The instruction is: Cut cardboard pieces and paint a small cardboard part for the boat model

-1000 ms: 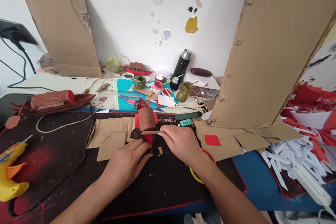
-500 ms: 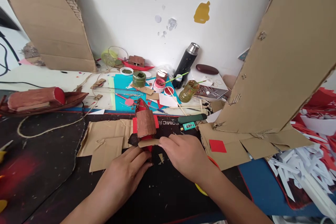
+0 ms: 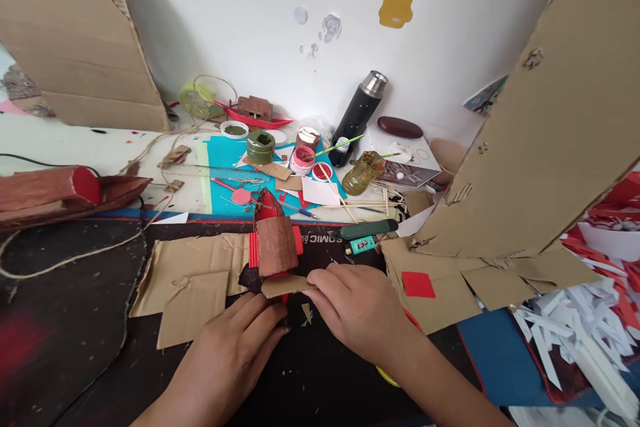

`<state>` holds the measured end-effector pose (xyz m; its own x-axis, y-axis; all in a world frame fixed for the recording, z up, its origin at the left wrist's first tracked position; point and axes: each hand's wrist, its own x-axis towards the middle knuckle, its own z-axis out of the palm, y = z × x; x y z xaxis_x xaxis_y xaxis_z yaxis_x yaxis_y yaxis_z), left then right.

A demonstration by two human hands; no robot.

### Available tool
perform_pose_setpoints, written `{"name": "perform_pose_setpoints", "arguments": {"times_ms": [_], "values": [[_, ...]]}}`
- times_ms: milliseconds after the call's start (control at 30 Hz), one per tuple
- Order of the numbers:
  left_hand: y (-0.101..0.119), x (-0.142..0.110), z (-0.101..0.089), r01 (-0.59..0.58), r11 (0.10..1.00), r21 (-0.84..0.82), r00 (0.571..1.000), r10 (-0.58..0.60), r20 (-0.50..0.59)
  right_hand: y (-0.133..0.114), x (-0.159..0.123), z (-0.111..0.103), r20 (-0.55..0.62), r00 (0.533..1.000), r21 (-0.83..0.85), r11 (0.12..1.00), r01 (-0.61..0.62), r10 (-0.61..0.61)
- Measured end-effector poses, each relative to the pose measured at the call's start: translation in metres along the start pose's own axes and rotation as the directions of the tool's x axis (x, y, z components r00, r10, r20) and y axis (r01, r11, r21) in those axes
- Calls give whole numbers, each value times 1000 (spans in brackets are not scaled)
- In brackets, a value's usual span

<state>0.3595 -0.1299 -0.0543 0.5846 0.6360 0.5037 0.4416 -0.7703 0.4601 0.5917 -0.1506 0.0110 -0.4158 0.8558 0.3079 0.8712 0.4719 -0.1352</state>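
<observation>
A small model boat (image 3: 277, 245) with a brown curved roof and a red inside stands on the dark mat, its bow pointing away from me. My left hand (image 3: 237, 340) is closed round the boat's near end, fingers hiding most of it. Between thumb and fingers, my right hand (image 3: 350, 300) pinches a small cardboard piece (image 3: 285, 287). That piece lies across the boat's near end, just in front of the roof; whether it touches the boat I cannot tell. Red corrugated strips (image 3: 254, 250) stick out on both sides of the roof.
Flat cardboard (image 3: 195, 307) lies left of the boat. A green cutter (image 3: 369, 228) and a turquoise lighter (image 3: 361, 245) lie to the right. Behind are paint jars (image 3: 261, 148), a black flask (image 3: 357, 113) and a larger brown boat (image 3: 55, 193). Tall cardboard (image 3: 530, 120) stands at right.
The view has shifted slightly. The cardboard piece is tilted a little differently, showing more of its flat face. Both hands keep their holds.
</observation>
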Motion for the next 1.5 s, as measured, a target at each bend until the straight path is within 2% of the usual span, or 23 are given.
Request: {"name": "perform_pose_setpoints", "arguments": {"times_ms": [300, 600, 833, 1133, 1500], "values": [[-1, 0, -2, 29, 999, -19, 1000, -29, 3, -12, 6, -2, -9, 999, -1, 999, 50, -50], [-2, 2, -4, 54, 996, -77, 998, -50, 46, -7, 13, -5, 6, 993, -31, 992, 119, -119], [-3, -3, -1, 59, 995, -74, 997, -55, 60, -4, 14, -5, -43, 980, -36, 981, 191, -192], [-4, -5, -1, 76, 992, -99, 995, -70, 67, -1, 16, -4, 12, 985, -38, 984, 175, -175], [-2, -1, -3, 63, 991, -117, 997, -58, 49, 3, 20, 1, -2, 985, -24, 984, 174, -174]]}}
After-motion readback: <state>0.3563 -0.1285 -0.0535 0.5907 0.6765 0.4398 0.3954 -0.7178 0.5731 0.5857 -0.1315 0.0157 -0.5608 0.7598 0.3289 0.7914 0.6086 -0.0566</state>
